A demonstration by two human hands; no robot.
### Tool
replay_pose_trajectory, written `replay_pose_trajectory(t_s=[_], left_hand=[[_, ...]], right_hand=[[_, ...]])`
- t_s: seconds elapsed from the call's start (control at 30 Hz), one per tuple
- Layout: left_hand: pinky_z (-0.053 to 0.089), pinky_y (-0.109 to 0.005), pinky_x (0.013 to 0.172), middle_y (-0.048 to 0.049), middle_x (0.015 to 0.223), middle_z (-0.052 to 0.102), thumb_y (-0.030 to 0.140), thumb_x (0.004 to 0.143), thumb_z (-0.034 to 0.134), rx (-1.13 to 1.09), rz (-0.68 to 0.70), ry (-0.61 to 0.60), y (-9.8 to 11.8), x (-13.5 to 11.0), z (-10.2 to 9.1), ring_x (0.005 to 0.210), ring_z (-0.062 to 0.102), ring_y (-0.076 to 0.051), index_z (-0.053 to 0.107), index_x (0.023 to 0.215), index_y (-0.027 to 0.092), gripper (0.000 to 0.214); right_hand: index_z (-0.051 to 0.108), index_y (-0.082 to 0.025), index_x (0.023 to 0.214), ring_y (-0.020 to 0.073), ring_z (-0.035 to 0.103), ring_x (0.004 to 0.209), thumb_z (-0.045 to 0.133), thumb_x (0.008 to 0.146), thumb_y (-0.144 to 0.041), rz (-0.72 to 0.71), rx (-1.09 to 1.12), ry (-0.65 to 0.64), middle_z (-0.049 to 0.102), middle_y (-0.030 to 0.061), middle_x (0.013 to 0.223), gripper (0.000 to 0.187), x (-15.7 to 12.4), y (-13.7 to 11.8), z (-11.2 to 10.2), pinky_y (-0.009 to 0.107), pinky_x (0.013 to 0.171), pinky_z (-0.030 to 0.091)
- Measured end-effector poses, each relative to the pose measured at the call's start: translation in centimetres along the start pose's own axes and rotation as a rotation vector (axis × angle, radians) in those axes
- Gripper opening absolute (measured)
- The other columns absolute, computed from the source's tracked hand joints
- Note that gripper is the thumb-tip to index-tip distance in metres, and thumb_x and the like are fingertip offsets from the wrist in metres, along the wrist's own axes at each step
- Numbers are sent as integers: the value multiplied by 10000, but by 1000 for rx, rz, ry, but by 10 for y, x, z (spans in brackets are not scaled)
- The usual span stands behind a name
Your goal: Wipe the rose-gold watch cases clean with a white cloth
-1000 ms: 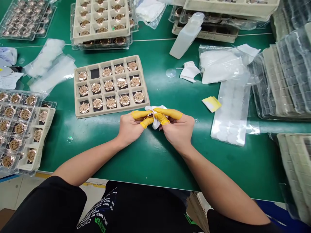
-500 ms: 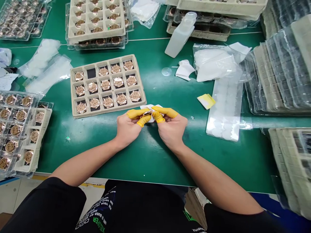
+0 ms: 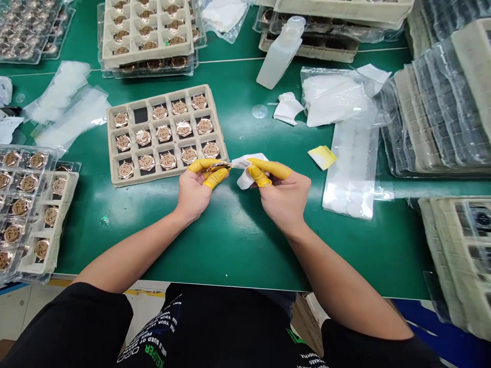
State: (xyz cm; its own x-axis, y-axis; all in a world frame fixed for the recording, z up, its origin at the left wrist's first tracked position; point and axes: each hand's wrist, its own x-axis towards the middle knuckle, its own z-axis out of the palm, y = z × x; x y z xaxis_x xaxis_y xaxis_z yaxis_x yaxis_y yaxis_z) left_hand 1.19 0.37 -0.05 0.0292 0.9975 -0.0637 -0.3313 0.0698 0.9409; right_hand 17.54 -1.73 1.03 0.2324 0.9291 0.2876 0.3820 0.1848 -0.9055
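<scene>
Yellow finger cots cover the thumbs and forefingers of both hands. My left hand pinches a rose-gold watch case, seen edge-on, just off the front right corner of a beige tray. A folded white cloth is gripped between the thumb and fingers of my right hand; its left end comes close to the watch case, and I cannot tell whether they touch. The beige tray holds rows of watch cases with their engraved backs up, on black pads. One cell in its back row shows only the black pad.
Stacked trays of watch cases stand at left and at the back. A white plastic bottle, a crumpled cloth, a bag of white wipes and a yellow-white pad lie right. Tray stacks line the right edge.
My hands have drawn apart. The right hand has moved right with the cloth, off the watch case; the left hand has shifted slightly left with the case. The whole view has shifted a little.
</scene>
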Motion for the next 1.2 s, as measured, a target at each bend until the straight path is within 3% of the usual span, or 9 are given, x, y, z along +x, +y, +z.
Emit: replay_pose_trajectory(t_s=[0.07, 0.17, 0.3, 0.43, 0.53, 0.7, 0.93, 1.1, 1.2], left_hand=[[618, -343, 909, -39, 973, 774, 446, 686, 918, 35, 9, -61, -2, 0, 0, 957, 746, -194, 749, 925, 196, 384], [595, -325, 910, -45, 992, 771, 362, 754, 867, 232, 119, -113, -4, -3, -3, 955, 729, -188, 787, 935, 209, 250], [555, -278, 752, -20, 839, 768, 220, 807, 773, 627, 278, -133, 0, -9, -9, 763, 667, -145, 833, 967, 243, 172], [557, -277, 722, -26, 877, 789, 229, 803, 764, 645, 222, -126, 3, -12, -7, 749, 675, -146, 839, 1008, 245, 219], [596, -316, 808, -50, 956, 801, 273, 752, 820, 405, -24, -126, 4, -8, -2, 847, 725, -180, 830, 1005, 208, 262], [627, -316, 727, -63, 874, 784, 371, 592, 944, 79, -308, -77, 21, -1, -1, 776, 725, -174, 802, 904, 143, 412], [644, -299, 673, -60, 851, 773, 373, 536, 984, -11, -383, -116, 26, -3, -2, 735, 726, -163, 786, 872, 148, 451], [671, -378, 757, -73, 898, 782, 373, 556, 986, -5, -370, -128, 20, -2, -4, 773, 754, -200, 773, 918, 147, 477], [670, -398, 772, -73, 909, 784, 365, 556, 986, -14, -351, -128, 19, -1, -5, 805, 761, -216, 769, 908, 148, 467]], right_hand=[[818, -249, 981, 161, 713, 680, 728, 857, -358, 45, 111, -15, 805, 14, 885, 188, -1, 3, 5, 290, 595, 560], [825, -261, 967, 185, 757, 774, 694, 853, -258, -102, 81, -51, 816, 12, 907, 174, -3, 8, 8, 308, 678, 593], [818, -273, 1011, 173, 755, 809, 566, 838, -113, -407, -208, -90, 820, 7, 946, 345, 0, 15, 4, 289, 694, 555], [800, -235, 881, 143, 656, 651, 555, 769, -99, -506, -598, -70, 789, 11, 812, 302, 9, 18, 1, 288, 570, 383], [749, -217, 757, 137, 591, 605, 563, 760, -150, -411, -637, -19, 744, 14, 739, 198, 15, 18, 2, 301, 571, 348], [749, -221, 903, 154, 671, 747, 610, 907, -322, -44, -90, 126, 750, 21, 843, 172, 25, 21, -4, 287, 684, 508], [803, -238, 988, 199, 742, 844, 853, 740, -505, 194, 215, -102, 804, 49, 966, 367, 25, 16, -15, 348, 761, 612], [809, -224, 934, 207, 750, 816, 888, 680, -534, 281, 340, -188, 806, 58, 923, 409, 17, 9, -7, 342, 708, 627], [818, -214, 941, 194, 726, 761, 877, 701, -501, 273, 289, -226, 795, 48, 862, 379, 12, 7, -4, 325, 658, 606]])
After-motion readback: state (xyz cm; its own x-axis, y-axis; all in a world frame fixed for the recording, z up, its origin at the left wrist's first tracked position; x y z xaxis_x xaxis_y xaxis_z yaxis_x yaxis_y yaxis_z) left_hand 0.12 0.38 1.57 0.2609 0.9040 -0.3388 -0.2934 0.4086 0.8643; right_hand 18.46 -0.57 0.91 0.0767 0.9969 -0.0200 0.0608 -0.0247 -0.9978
